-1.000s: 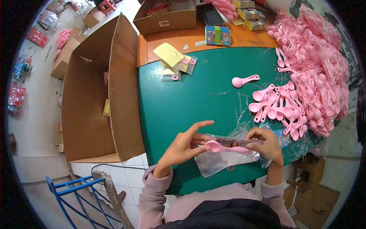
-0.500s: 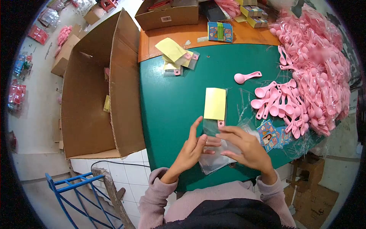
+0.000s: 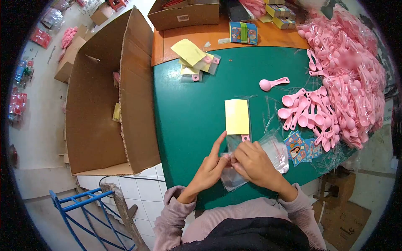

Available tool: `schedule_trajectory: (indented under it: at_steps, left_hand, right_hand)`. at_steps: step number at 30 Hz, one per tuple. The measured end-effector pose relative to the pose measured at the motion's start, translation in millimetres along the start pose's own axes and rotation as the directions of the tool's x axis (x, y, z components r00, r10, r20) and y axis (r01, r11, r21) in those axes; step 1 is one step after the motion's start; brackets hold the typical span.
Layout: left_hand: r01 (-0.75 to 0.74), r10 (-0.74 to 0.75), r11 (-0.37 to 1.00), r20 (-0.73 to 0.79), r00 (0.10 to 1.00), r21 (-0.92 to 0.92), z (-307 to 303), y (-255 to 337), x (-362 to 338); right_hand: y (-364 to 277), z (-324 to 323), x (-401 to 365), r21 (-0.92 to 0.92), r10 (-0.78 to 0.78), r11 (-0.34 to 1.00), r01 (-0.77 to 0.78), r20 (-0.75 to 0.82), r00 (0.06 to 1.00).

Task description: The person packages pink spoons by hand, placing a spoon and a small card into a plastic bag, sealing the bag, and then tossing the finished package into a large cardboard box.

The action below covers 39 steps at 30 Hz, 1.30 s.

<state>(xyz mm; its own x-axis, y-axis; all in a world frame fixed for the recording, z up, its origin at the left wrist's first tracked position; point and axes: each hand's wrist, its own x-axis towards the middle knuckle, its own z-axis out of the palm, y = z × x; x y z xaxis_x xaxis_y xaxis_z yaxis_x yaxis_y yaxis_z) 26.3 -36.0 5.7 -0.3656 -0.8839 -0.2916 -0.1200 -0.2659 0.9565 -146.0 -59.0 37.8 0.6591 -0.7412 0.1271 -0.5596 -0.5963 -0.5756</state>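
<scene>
A clear plastic bag with a yellow card [image 3: 237, 117] in its upper part lies in front of me on the green table. The handle end of a pink measuring spoon [image 3: 246, 137] shows just below the card. My left hand [image 3: 208, 170] pinches the bag's lower part with the thumb, its index finger stretched up to the card's lower corner. Close against it, my right hand [image 3: 256, 164] is closed, fingertips pinching the same bag; the exact grip is partly hidden. Beside and beneath the right hand spread more clear plastic bags [image 3: 276, 155].
Pink measuring spoons [image 3: 307, 111] lie loose at the right, before a large bagged heap [image 3: 347, 79]. Blue printed cards [image 3: 298, 148] rest near my right hand. Filled packets [image 3: 190, 56] are at the back left. A tall cardboard box [image 3: 140, 96] borders the table's left side.
Both hands have come together at the bag. The right hand's spread fingers have closed into a pinch, uncovering more of the plastic bags at its right.
</scene>
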Motion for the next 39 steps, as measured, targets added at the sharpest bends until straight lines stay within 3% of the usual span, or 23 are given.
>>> schedule_trajectory:
  at_steps: [3,7,10,11,13,14,15,16,17,18,19,20,21,23,25,27,28,31,32,34,36,37,39]
  left_hand:
    - [0.057,-0.057,0.984,0.008,0.998,-0.169,4.4,-4.1,4.6]
    - [0.079,-0.074,0.985,0.042,0.996,-0.153,6.7,3.8,2.7]
    - [0.000,-0.043,0.937,-0.116,0.992,-0.348,9.6,5.5,6.1]
    - [0.035,-0.057,0.923,-0.044,0.997,-0.384,5.5,5.9,5.2]
    - [0.077,-0.048,0.902,0.079,0.996,-0.426,3.9,9.4,4.0]
    - [0.076,-0.044,0.903,0.084,0.995,-0.424,4.4,11.8,3.2]
    - [0.091,-0.053,0.925,0.114,0.992,-0.368,4.7,14.2,2.5]
    - [0.100,-0.060,0.945,0.136,0.989,-0.311,4.0,16.0,2.6]
    - [0.026,-0.007,0.909,0.047,0.999,-0.416,9.7,9.9,3.6]
    - [0.018,-0.004,0.910,0.035,0.999,-0.415,8.6,9.6,1.2]
    - [0.017,0.002,0.921,0.048,0.999,-0.390,6.5,13.6,2.1]
    - [0.019,0.004,0.928,0.061,0.998,-0.372,6.8,15.6,2.4]
    - [0.001,0.021,0.946,0.066,0.998,-0.323,6.2,12.1,2.9]
    - [0.008,0.032,0.947,0.117,0.993,-0.321,4.9,3.3,4.8]
    - [0.031,0.022,0.949,0.165,0.986,-0.314,3.0,1.7,1.9]
    - [0.135,0.044,0.745,0.249,0.967,-0.653,1.2,7.8,-0.6]
    - [0.137,0.041,0.746,0.251,0.967,-0.651,-0.9,10.2,-0.6]
    - [-0.011,0.034,0.982,0.119,0.992,-0.189,-0.1,13.0,2.0]
    - [-0.012,0.035,0.982,0.118,0.992,-0.191,1.5,10.5,3.6]
    - [-0.031,0.017,0.989,0.097,0.995,0.144,3.4,3.9,7.1]
    - [0.038,-0.039,0.995,0.007,0.999,0.088,7.0,8.0,7.1]
    - [-0.057,0.068,0.980,-0.055,0.996,0.192,6.7,9.1,7.6]
    - [-0.142,0.180,0.942,-0.100,0.978,0.303,6.4,8.1,8.8]
  right_hand:
    - [-1.7,2.1,-3.5,-0.018,-0.084,0.996,0.084,-0.034,0.996]
    - [0.9,-4.5,-9.5,0.001,-0.123,0.992,0.123,0.025,0.992]
    - [15.1,-32.5,-15.0,0.403,-0.314,0.894,0.197,0.250,0.916]
    - [26.7,-49.3,-13.6,0.541,-0.367,0.823,0.175,0.270,0.890]
    - [65.3,-96.2,-17.0,0.611,-0.241,0.791,-0.010,0.327,0.914]
    - [88.3,-118.2,-24.1,0.550,-0.063,0.826,-0.125,0.309,0.949]
    - [114.0,-127.8,-32.8,0.250,0.241,0.934,-0.254,0.082,0.967]
    - [130.8,-129.7,-35.5,-0.030,0.427,0.895,-0.446,-0.233,0.874]
    - [127.7,-127.7,-35.9,-0.038,0.413,0.901,-0.433,-0.236,0.880]
    - [116.8,-118.1,-44.3,-0.391,0.537,0.665,-0.636,-0.341,0.771]
    - [106.1,-108.2,-51.6,-0.634,0.573,0.270,-0.725,-0.499,0.650]
    - [86.7,-90.3,-51.6,-0.457,0.256,0.781,-0.425,-0.386,0.886]
    - [44.7,-83.9,-33.9,-0.391,0.582,0.731,-0.559,-0.069,0.810]
    - [17.4,-41.2,-23.9,0.137,0.216,0.970,-0.199,-0.122,0.969]
    - [21.3,-24.1,-25.8,0.220,0.229,0.957,-0.191,-0.162,0.960]
    - [22.4,-20.8,-27.3,0.343,0.292,0.915,-0.213,-0.196,0.936]
    - [22.7,-22.5,-28.8,0.345,0.294,0.914,-0.215,-0.196,0.935]
    - [23.8,-25.9,-32.8,0.449,0.305,0.867,-0.214,-0.141,0.942]
    - [24.1,-24.0,-33.9,0.490,0.334,0.837,-0.242,-0.108,0.936]
    - [26.8,-21.8,-35.2,0.529,0.358,0.805,-0.269,-0.070,0.931]
    - [30.6,-19.2,-37.8,0.579,0.439,0.741,-0.341,-0.034,0.898]
    - [31.4,-13.1,-38.6,0.582,0.444,0.738,-0.342,-0.036,0.895]
    - [30.5,0.8,-37.5,0.896,0.569,0.298,-0.330,0.111,0.815]
